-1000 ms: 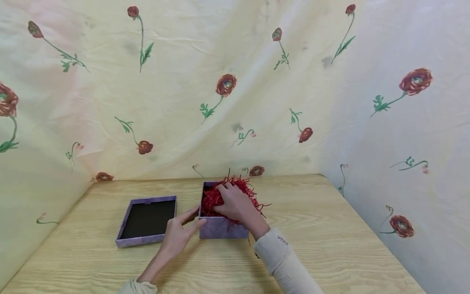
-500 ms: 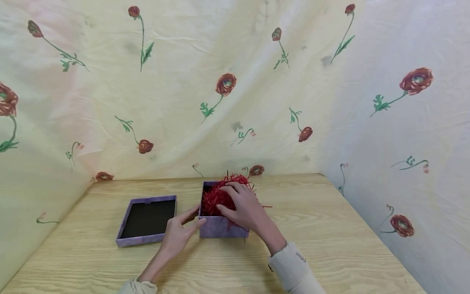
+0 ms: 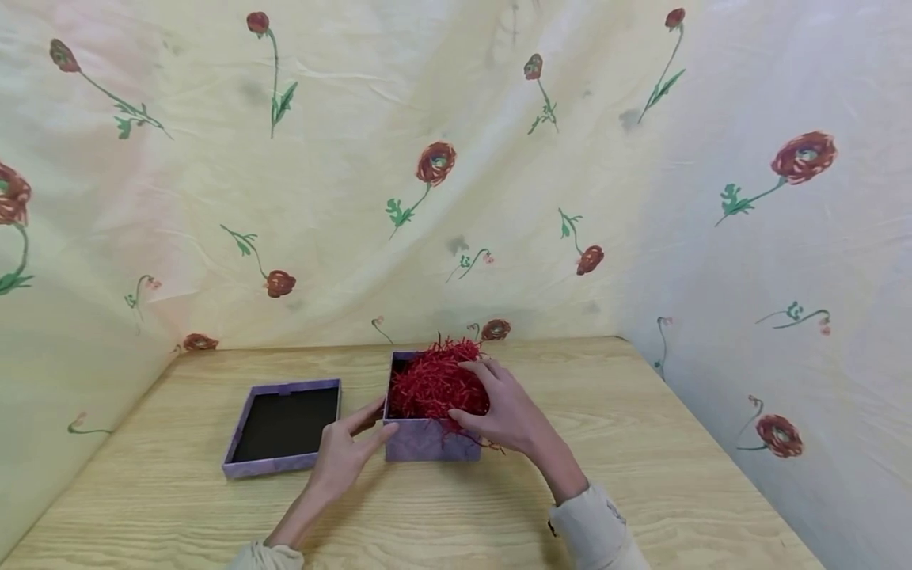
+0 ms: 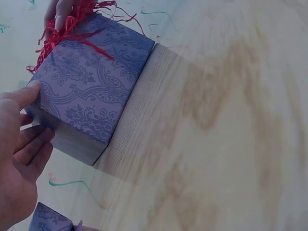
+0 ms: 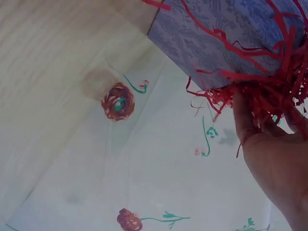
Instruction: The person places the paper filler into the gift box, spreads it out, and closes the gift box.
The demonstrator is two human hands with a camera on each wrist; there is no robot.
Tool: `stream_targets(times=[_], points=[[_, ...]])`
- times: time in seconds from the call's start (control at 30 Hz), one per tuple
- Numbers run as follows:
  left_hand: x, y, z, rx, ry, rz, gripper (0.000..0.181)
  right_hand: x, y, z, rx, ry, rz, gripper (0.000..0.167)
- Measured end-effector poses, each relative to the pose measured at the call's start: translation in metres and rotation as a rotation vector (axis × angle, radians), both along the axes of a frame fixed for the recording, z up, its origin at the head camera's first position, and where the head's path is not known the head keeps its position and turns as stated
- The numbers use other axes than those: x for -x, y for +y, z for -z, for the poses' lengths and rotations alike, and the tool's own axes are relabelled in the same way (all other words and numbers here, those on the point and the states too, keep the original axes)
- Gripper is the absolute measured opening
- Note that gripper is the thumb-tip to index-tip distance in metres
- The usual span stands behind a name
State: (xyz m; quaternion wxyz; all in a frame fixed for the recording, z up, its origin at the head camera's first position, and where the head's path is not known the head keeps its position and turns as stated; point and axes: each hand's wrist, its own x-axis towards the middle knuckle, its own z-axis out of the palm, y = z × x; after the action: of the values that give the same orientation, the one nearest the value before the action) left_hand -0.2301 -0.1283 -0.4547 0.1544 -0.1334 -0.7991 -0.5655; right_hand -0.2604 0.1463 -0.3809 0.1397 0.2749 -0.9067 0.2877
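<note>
A purple patterned box stands on the table, heaped with red shredded paper. My left hand holds its near left corner, with the thumb on the front face and the other fingers against the left side. At the right rim, my right hand has thumb and fingers bent around the edge of the shredded paper; strands hang over the box wall there. In the right wrist view its fingertips are partly hidden in the red strands. The inside of the box is mostly covered by the paper.
The box's lid lies upside down on the left of the wooden table, its dark inside showing. A flower-printed cloth hangs behind the table and along both sides.
My right hand has shifted from over the middle of the shredded paper to the box's right side, uncovering more of the paper. My left hand and the lid stay where they were.
</note>
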Motion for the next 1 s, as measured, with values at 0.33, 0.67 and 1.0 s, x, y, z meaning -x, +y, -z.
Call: stream_targets(times=[0.33,0.67,1.0], points=[[0.000,-0.001,-0.001,-0.006,-0.011,0.010,0.052,0.004,-0.009,0.002,0.023,0.064,-0.070,0.052],[0.000,-0.001,-0.002,-0.002,-0.011,0.003,0.053,0.010,-0.025,0.000,-0.029,0.056,-0.038,0.045],[0.001,-0.002,-0.001,-0.005,-0.015,0.012,0.052,0.022,-0.042,-0.003,-0.146,-0.053,0.007,0.044]])
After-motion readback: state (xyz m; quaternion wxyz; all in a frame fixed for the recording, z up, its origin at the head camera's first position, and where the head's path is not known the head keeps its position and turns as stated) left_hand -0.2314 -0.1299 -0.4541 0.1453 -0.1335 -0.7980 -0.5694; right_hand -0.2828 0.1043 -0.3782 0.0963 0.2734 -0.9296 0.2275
